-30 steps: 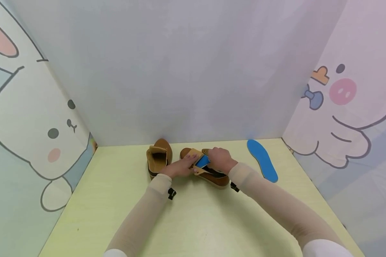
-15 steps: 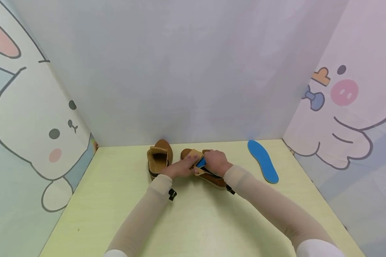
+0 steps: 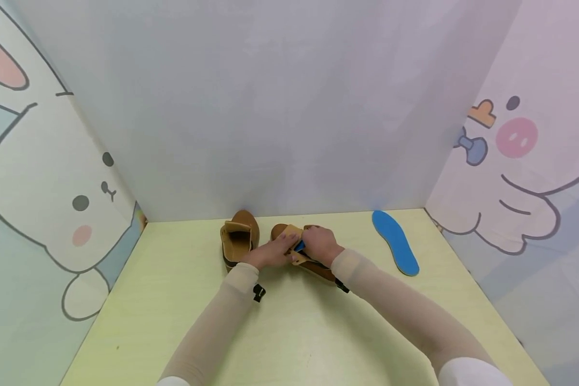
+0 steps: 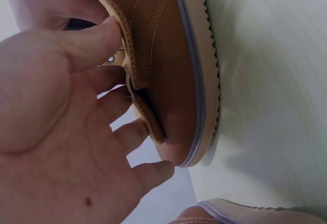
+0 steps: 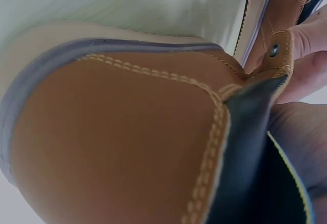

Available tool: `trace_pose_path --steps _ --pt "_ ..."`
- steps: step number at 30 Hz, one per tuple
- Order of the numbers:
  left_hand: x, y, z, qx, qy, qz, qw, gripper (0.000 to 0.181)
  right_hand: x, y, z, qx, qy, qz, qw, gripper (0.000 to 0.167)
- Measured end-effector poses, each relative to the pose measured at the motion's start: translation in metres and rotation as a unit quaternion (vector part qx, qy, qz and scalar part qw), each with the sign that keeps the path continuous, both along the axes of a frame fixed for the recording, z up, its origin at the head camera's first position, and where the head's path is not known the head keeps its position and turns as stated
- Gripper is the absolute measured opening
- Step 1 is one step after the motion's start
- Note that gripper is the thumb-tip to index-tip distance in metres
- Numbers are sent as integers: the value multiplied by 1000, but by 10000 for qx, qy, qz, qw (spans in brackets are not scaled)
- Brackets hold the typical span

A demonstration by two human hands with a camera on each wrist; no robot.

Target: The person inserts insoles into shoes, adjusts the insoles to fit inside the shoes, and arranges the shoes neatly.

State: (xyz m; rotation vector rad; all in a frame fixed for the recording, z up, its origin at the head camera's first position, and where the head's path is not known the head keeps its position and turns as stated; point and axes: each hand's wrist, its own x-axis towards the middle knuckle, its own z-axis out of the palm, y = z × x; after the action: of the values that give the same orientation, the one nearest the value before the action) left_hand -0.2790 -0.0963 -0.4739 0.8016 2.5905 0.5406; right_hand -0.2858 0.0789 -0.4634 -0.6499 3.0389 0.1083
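Observation:
A brown shoe (image 3: 318, 272) with tan stitching lies slanted between both hands, its toe away from me. My left hand (image 3: 272, 253) holds its front opening; in the left wrist view the thumb and fingers (image 4: 110, 38) pinch the eyelet flap. Inside the opening a bit of a blue insole (image 3: 299, 246) shows. My right hand (image 3: 320, 245) reaches into the opening with bent fingers and grips that insole; its fingertips are hidden in the shoe. In the right wrist view the shoe's heel (image 5: 117, 132) and dark lining fill the front.
A second brown shoe (image 3: 243, 219) stands just left, toe toward the back wall, its opening facing me. Another blue insole (image 3: 396, 244) lies flat at the right on the pale yellow table (image 3: 173, 300). A grey curtain wall (image 3: 280, 134) borders the back.
My right hand has moved slightly left and forward into the shoe with the insole, and less blue shows now. The left hand keeps its place on the flap.

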Motion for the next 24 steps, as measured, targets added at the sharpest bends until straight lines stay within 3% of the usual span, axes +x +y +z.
trace_pose_path --steps 24 --pt "2 0 1 14 -43 59 10000 66 -9 -2 -16 -511 -25 52 9987 17"
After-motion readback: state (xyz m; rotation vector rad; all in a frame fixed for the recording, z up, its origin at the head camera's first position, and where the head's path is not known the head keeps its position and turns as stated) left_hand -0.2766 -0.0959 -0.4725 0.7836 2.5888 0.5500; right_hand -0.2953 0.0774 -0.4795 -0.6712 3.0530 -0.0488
